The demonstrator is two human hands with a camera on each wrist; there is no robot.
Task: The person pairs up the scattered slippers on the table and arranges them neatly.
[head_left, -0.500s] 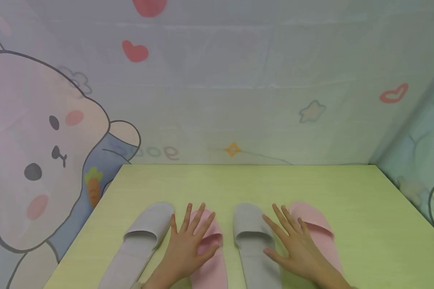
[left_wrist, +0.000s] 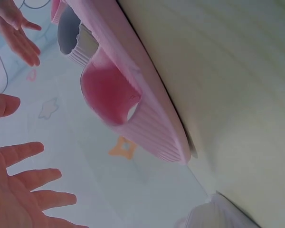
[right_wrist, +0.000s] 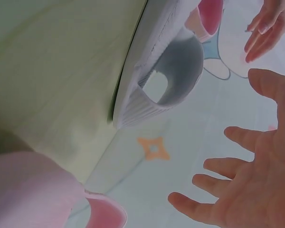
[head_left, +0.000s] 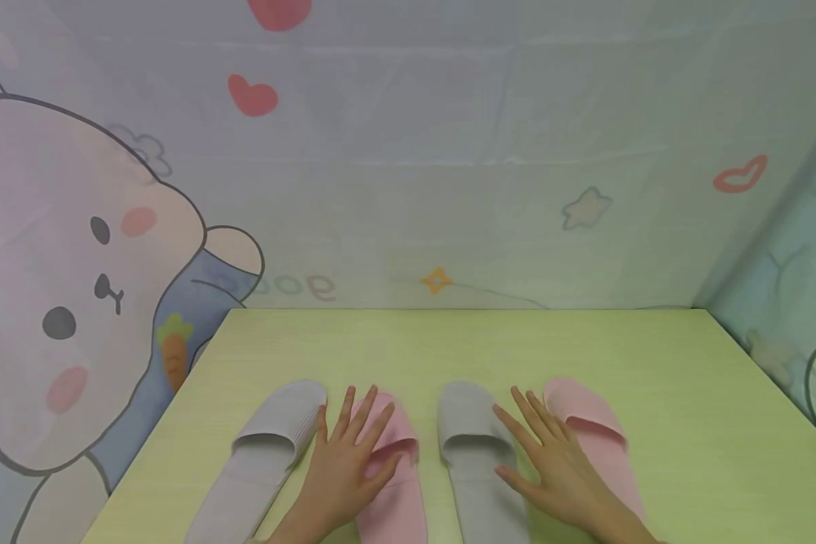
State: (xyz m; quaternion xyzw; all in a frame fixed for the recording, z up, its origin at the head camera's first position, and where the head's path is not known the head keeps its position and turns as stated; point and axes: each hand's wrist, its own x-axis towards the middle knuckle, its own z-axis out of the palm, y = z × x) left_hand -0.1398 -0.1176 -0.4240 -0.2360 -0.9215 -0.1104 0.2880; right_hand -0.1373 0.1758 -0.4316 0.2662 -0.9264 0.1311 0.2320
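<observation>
Four slippers is more than I count here, so: several slippers lie in a row on the table, toes pointing away, grey and pink alternating. A grey slipper [head_left: 245,468] angles at the far left, and a pink slipper [head_left: 396,499] is beside it. Right of these lie another grey slipper [head_left: 483,483] and another pink slipper [head_left: 598,438]. My left hand [head_left: 343,468] hovers with spread fingers over the left pink slipper's edge, apart from it in the left wrist view. My right hand [head_left: 557,468] hovers, fingers spread, between the right grey and pink slippers. Both hands hold nothing.
The pale yellow-green table [head_left: 449,344] extends behind the slippers to a printed cloth backdrop [head_left: 408,151]. A side cloth [head_left: 795,302] hangs along the table's right edge. A cartoon animal is printed at left.
My left hand has shifted slightly left and down. The right hand has barely moved, and the slippers lie as before.
</observation>
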